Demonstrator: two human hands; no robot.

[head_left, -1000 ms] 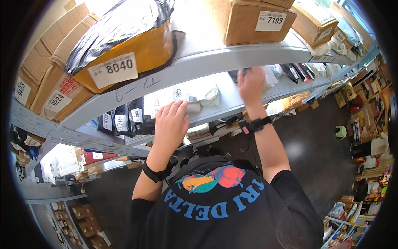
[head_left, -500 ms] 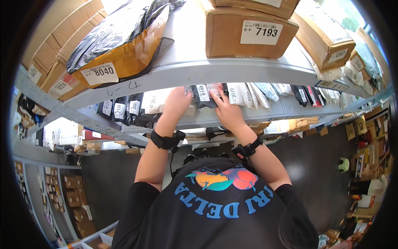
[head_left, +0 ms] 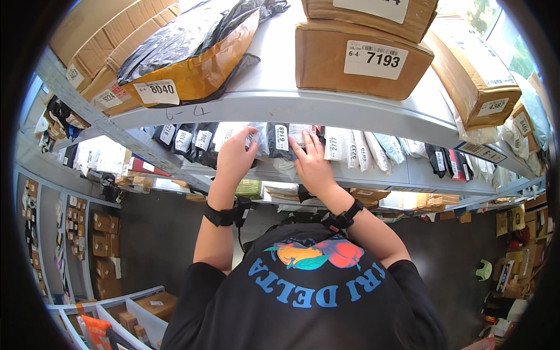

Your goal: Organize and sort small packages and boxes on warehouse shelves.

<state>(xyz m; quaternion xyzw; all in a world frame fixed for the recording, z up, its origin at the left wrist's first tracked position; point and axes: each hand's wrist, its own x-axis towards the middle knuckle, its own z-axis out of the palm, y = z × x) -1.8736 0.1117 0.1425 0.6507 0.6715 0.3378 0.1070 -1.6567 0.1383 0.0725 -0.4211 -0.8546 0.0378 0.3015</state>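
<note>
Head view, and both hands are in among the packets on the lower shelf! Left hand, fingers curled at a pale bluish plastic packet; whether it pinches, I cannot tell. Right hand, fingers spread, tips up against a whitish packet. Between the hands, a black packet stands in the row, white label facing out! Black packets line up to the left, white packets to the right. Overhead on the upper shelf: a stacked brown box and a black-and-yellow parcel.
</note>
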